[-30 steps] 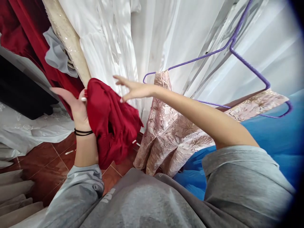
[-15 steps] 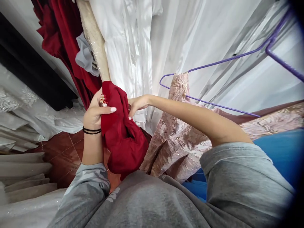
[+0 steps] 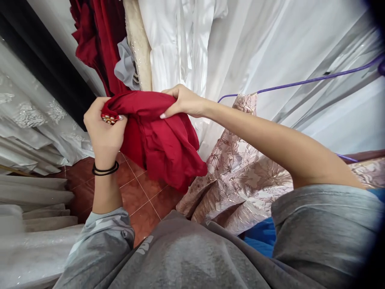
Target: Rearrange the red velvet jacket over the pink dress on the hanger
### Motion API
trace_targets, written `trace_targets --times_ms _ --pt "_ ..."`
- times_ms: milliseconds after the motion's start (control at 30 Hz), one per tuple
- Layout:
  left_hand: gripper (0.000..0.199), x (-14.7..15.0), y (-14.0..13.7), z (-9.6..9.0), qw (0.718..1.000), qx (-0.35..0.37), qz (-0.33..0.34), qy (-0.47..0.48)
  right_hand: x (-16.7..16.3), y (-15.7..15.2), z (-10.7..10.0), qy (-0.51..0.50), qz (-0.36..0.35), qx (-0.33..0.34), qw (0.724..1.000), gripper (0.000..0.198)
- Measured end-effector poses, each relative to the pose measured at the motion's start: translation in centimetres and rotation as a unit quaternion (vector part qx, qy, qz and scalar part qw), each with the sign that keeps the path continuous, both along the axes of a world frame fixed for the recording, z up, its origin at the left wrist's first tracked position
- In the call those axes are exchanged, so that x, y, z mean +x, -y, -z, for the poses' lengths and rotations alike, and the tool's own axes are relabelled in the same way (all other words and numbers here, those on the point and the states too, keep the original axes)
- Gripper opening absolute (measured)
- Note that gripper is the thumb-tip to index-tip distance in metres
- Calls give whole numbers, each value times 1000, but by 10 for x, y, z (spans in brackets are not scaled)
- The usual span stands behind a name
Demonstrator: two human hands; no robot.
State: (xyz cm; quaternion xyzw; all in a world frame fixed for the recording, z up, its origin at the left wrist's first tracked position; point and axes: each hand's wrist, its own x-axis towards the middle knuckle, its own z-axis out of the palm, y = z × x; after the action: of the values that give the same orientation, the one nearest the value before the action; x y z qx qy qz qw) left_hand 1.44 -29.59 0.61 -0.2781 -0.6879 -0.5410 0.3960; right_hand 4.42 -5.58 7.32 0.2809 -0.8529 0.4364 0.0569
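The left hand [image 3: 104, 128] is closed around one end of a red garment [image 3: 159, 136], fist curled, with a small gold and red ornament [image 3: 108, 119] showing between its fingers; two black bands [image 3: 105, 170] circle the wrist below it; the right hand [image 3: 183, 101] pinches the garment's upper edge between thumb and fingers, so the cloth is stretched between the two hands and the rest of it hangs down in folds below them. Just right of the red garment and partly behind it hangs a pink brocade dress [image 3: 240, 168] on a purple wire hanger [image 3: 300, 81]; behind the red garment hang white dresses [image 3: 186, 44], with a beige beaded garment [image 3: 138, 40] and a dark red dress [image 3: 99, 36] up to its left. Below the red garment lies a red tiled floor [image 3: 141, 192]; left of it are folds of white lace fabric [image 3: 33, 124]; blue cloth [image 3: 261, 237] shows below the pink dress.
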Motion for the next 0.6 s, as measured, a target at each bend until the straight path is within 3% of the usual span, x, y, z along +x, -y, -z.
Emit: trace_targets --times_ms 67,133,200,267,367,467,533,600 --pt "16 -2 2 -2 1000 2 16 10 0 4 -3 -29 34 -33 998 34" --pt "11 -5 6 -3 999 -8 22 24 -2 3 -12 -59 75 2 995 31" --pt "13 -8 9 -3 1000 -15 -16 20 -6 -1 -21 -74 96 109 987 32" --pt "22 -10 10 -1 999 -24 -32 15 -10 -6 -26 -55 70 249 964 36" --pt "26 -8 4 1 999 -7 17 33 -17 -8 -22 -21 16 392 920 39" --pt "23 0 -5 -2 981 73 136 118 -25 -2 -10 -124 96 378 913 49" --pt "25 1 -10 -4 938 145 237 208 -31 7 -3 -220 163 305 912 64" --pt "28 -3 -13 -4 899 214 282 259 -35 17 1 -227 165 260 924 63"
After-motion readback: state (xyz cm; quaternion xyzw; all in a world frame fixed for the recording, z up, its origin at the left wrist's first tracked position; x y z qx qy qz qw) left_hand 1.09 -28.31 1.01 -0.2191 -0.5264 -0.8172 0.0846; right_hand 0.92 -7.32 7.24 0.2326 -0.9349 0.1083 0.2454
